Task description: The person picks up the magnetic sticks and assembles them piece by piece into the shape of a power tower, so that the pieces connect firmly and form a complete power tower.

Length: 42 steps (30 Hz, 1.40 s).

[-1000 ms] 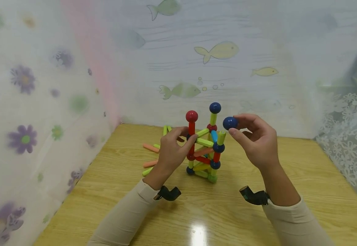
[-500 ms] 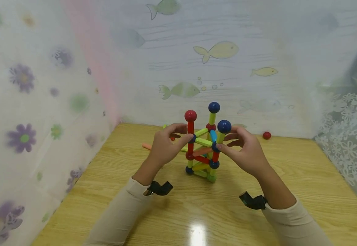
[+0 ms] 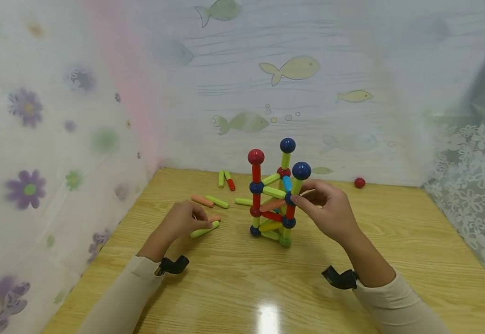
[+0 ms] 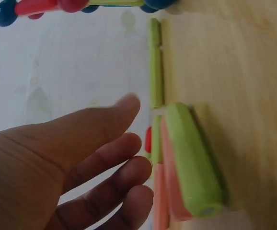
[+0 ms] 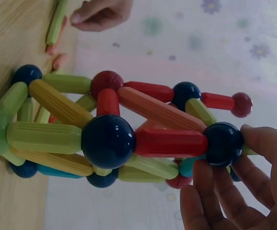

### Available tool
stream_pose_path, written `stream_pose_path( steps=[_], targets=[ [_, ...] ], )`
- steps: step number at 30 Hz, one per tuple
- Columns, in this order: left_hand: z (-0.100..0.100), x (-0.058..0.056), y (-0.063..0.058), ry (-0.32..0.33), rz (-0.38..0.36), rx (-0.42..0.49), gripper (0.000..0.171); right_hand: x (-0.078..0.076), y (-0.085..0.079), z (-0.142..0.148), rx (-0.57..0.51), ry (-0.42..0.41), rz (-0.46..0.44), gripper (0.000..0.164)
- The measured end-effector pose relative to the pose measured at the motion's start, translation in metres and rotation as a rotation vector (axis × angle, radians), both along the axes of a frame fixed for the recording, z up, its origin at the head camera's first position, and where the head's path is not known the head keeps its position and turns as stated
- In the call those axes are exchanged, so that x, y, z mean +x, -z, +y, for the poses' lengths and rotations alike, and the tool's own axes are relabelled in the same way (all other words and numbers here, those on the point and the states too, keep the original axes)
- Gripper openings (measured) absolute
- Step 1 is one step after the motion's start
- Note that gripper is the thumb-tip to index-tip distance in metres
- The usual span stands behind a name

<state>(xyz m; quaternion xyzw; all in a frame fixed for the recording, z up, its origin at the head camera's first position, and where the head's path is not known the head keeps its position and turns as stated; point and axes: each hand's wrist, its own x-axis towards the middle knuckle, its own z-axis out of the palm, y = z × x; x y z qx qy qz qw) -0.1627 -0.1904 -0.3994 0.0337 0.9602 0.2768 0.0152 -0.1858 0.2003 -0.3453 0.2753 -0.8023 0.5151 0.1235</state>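
A tower of colored magnetic rods and balls (image 3: 256, 199) stands upright on the table, with one red and two blue balls on its top posts. My right hand (image 3: 328, 211) pinches a blue ball (image 5: 223, 144) at the tower's upper right corner, thumb on one side and fingers on the other. Just below the top blue ball (image 3: 302, 170), a green rod rises from that corner. My left hand (image 3: 180, 223) hovers beside a loose green rod (image 4: 193, 158), its thumb and loosely bent fingers holding nothing. An orange rod (image 4: 172, 177) lies alongside that green one.
More loose rods lie left of and behind the tower, including an orange rod (image 3: 202, 201), a green rod (image 3: 217, 202) and a red-tipped pair (image 3: 231, 184). A red ball (image 3: 360, 183) rests near the table's back edge. Printed curtains enclose the back and sides.
My right hand has set the blue ball on the front green post, then gripped the corner ball below it. My left hand has let go of the tower and moved left to the loose rods.
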Motion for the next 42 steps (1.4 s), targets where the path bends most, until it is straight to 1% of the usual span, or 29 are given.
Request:
stream_pose_path(
  steps=[2, 5, 9, 13, 15, 16, 18, 19, 20, 21, 23, 26, 28, 29, 31, 34, 37, 39, 42],
  targets=[
    [0.0, 0.004, 0.005, 0.003, -0.014, -0.065, 0.015, 0.001, 0.0, -0.001, -0.006, 0.001, 0.001, 0.019],
    [0.005, 0.008, 0.007, -0.002, -0.012, -0.165, 0.018, 0.001, 0.001, -0.002, -0.019, 0.003, -0.005, 0.017],
    [0.014, 0.011, 0.006, -0.047, 0.0, -0.27, 0.012, 0.001, 0.002, -0.003, -0.029, -0.001, -0.013, 0.016],
    [0.019, 0.012, 0.004, -0.091, -0.012, -0.322, 0.014, 0.002, 0.002, -0.003, -0.036, 0.003, -0.034, 0.017],
    [0.019, 0.012, 0.004, -0.094, -0.009, -0.327, 0.018, 0.003, 0.002, -0.004, -0.045, -0.002, -0.05, 0.019],
    [0.019, 0.012, 0.004, -0.092, 0.003, -0.314, 0.018, 0.003, 0.003, -0.005, -0.041, -0.001, -0.057, 0.021],
    [0.017, 0.012, 0.001, -0.052, 0.065, -0.267, 0.013, 0.004, 0.004, -0.007, -0.028, 0.001, -0.063, 0.027],
    [0.018, 0.013, -0.002, -0.03, 0.106, -0.224, 0.009, 0.005, 0.005, -0.007, -0.022, 0.0, -0.072, 0.032],
    [0.019, 0.013, -0.006, -0.005, 0.16, -0.163, 0.006, 0.005, 0.006, -0.008, -0.01, 0.003, -0.08, 0.037],
    [0.022, 0.014, -0.011, 0.026, 0.226, -0.091, 0.004, 0.005, 0.008, -0.01, 0.005, 0.01, -0.091, 0.042],
    [0.034, 0.019, -0.027, 0.092, 0.383, 0.059, 0.011, 0.006, 0.011, -0.012, 0.024, 0.02, -0.111, 0.05],
    [0.059, 0.023, -0.05, 0.18, 0.638, 0.252, 0.017, 0.006, 0.014, -0.015, 0.019, 0.019, -0.134, 0.052],
    [0.078, 0.025, -0.063, 0.23, 0.785, 0.313, 0.02, 0.006, 0.015, -0.016, 0.002, 0.009, -0.127, 0.049],
    [0.087, 0.025, -0.068, 0.249, 0.842, 0.327, 0.021, 0.007, 0.016, -0.016, -0.006, 0.005, -0.116, 0.047],
    [0.103, 0.023, -0.076, 0.286, 0.926, 0.338, 0.022, 0.007, 0.017, -0.016, -0.015, 0.0, -0.094, 0.046],
    [0.122, 0.017, -0.084, 0.301, 0.997, 0.286, 0.022, 0.008, 0.018, -0.017, -0.023, 0.0, -0.063, 0.047],
    [0.133, 0.01, -0.087, 0.269, 1.047, 0.184, 0.022, 0.007, 0.019, -0.017, -0.032, -0.005, -0.047, 0.049],
    [0.137, 0.007, -0.087, 0.238, 1.078, 0.099, 0.023, 0.007, 0.019, -0.017, -0.037, -0.007, -0.038, 0.049],
    [0.141, 0.003, -0.086, 0.209, 1.116, -0.002, 0.024, 0.006, 0.019, -0.016, -0.038, -0.009, -0.028, 0.048]
  ],
)
